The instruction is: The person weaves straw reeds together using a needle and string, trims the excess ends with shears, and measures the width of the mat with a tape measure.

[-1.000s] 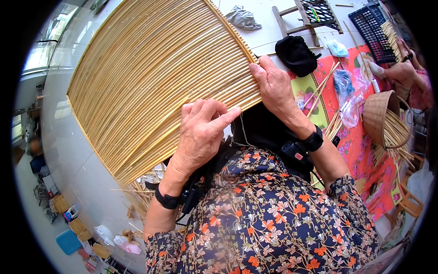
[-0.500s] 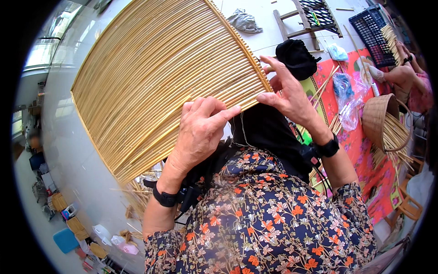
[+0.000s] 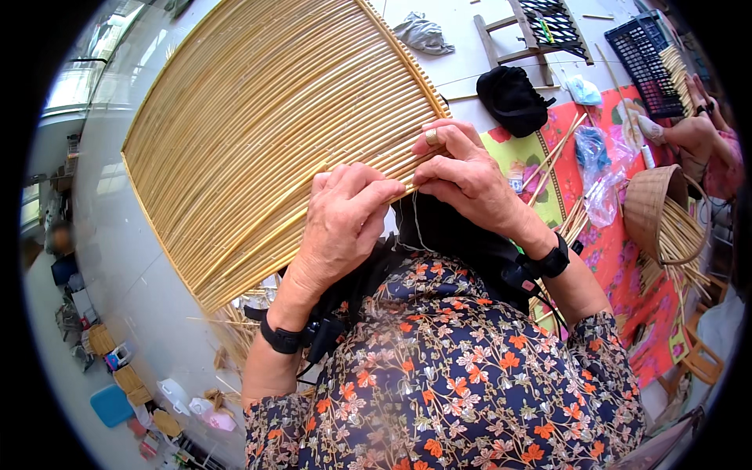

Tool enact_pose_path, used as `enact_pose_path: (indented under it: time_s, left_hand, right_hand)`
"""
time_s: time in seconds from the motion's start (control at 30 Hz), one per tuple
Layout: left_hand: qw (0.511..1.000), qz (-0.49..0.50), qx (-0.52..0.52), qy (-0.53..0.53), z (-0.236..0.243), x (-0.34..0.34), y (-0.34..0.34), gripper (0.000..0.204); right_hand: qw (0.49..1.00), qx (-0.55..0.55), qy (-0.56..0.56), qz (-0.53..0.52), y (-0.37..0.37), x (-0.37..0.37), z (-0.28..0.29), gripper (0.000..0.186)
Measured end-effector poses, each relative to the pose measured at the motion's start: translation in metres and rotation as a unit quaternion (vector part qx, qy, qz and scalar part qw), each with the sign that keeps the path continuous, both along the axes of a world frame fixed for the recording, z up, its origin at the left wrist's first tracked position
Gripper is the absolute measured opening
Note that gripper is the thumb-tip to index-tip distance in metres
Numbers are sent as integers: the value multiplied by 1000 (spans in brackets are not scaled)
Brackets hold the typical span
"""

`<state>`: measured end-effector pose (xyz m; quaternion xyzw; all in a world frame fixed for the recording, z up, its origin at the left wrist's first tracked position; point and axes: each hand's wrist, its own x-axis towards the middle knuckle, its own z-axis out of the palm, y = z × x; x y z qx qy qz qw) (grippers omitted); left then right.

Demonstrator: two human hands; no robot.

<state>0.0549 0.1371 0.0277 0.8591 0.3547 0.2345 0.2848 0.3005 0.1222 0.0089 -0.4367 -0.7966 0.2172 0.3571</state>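
A large mat of thin yellow reed stalks [image 3: 274, 133], laid side by side, tilts up over my lap. My left hand [image 3: 345, 223] grips its near edge, thumb along the lowest stalk and fingers curled over the top. Close beside the left thumb tip, my right hand [image 3: 474, 180] is closed in a pinch on the same edge, near the right corner. Whether a thread is also between those fingertips is hidden. A thin white thread [image 3: 417, 223] hangs below the edge between the hands, against dark cloth.
On the right, a red floral sheet [image 3: 627, 313] bears loose stalks, plastic bags [image 3: 601, 196] and a tipped woven basket [image 3: 654, 200] of stalks. Beyond are a black bag [image 3: 513, 100], a wooden stool [image 3: 513, 55], a dark crate [image 3: 638, 63] and another person's legs [image 3: 689, 137].
My right hand has moved left and down from the mat's right corner, closing from spread fingers to a pinch near the left thumb. The left hand stays almost where it was.
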Motion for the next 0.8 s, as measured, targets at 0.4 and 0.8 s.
enact_pose_path:
  time_s: [0.4,0.8]
  left_hand:
    - [999,12,-32,-10,2,-9,-1,37]
    - [975,206,78,6,-1,-89,-54,49]
  right_hand:
    - [1000,-9,-4,22,6,-2,-7,19]
    - [998,-50,14,33,11,-1,-8,15]
